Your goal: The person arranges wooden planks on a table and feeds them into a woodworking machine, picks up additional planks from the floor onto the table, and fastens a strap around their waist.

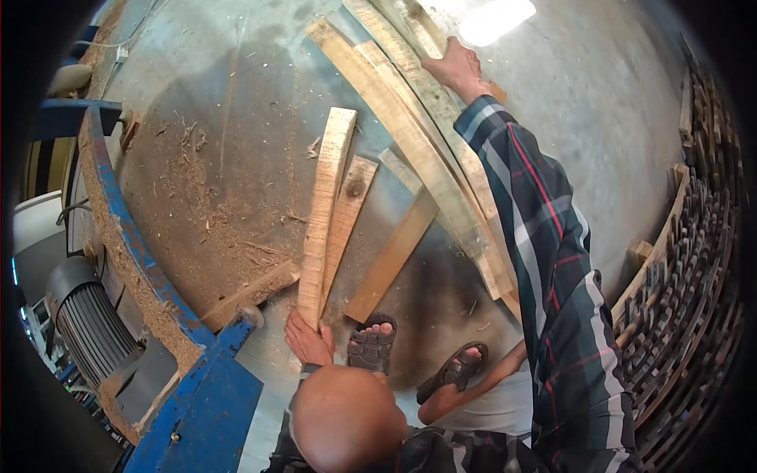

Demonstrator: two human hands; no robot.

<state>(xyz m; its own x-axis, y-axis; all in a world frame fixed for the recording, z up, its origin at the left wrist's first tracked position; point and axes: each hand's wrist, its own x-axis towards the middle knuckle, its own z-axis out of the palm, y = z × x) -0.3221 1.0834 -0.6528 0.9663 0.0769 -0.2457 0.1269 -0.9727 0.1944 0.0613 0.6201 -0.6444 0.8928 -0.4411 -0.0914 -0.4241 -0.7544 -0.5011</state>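
1. Toward the left edge of the floor (615,102): one pale plank (326,197), long axis running from the near edge toward the far edge, far end leaning slightly right. It lay straight ahead of the left hand (309,337), much the nearer of the two.
2. Left hand: closed about the plank's near end, thumb and fingers at its sides; firmness of hold could not be told.
3. Right hand (457,69): arm stretched toward the far edge, fingers partly bent, thumb apart, resting at the long curved boards (394,134); whether it gripped one could not be told.
4. Curved boards: a bundle slanting from the far edge toward the near right, well apart from the left hand.
5. Between plank and bundle: a knotted board (351,205) just beside the plank, and a brown board (394,256), slanted.
6. Left edge: blue frame (201,418), sawdust-covered. Right edge: stacked wood strips (686,292).
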